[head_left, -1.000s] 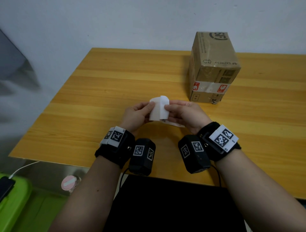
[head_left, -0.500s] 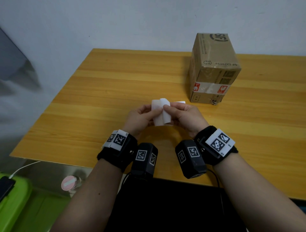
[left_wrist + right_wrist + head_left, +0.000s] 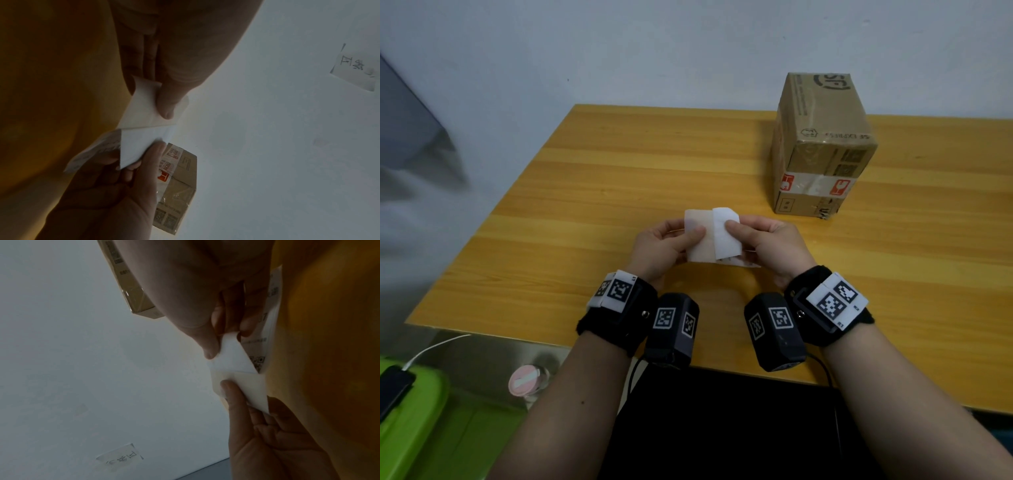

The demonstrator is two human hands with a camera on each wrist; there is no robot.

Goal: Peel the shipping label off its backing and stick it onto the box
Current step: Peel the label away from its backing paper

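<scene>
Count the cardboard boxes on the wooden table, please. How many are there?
1. The cardboard box stands upright on the far right part of the wooden table, beyond the right hand. None other shows; the table's right end is cut off.

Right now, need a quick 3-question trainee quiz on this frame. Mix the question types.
1. True or false: the shipping label is already stuck on the box.
2. Multiple choice: what does the left hand pinch? A) the cream backing sheet B) the box C) a phone cable
3. Fill in: the box stands on the wooden table, beyond the ___ hand.

Key
1. False: both hands hold the label and backing over the table, apart from the box.
2. A
3. right
</scene>
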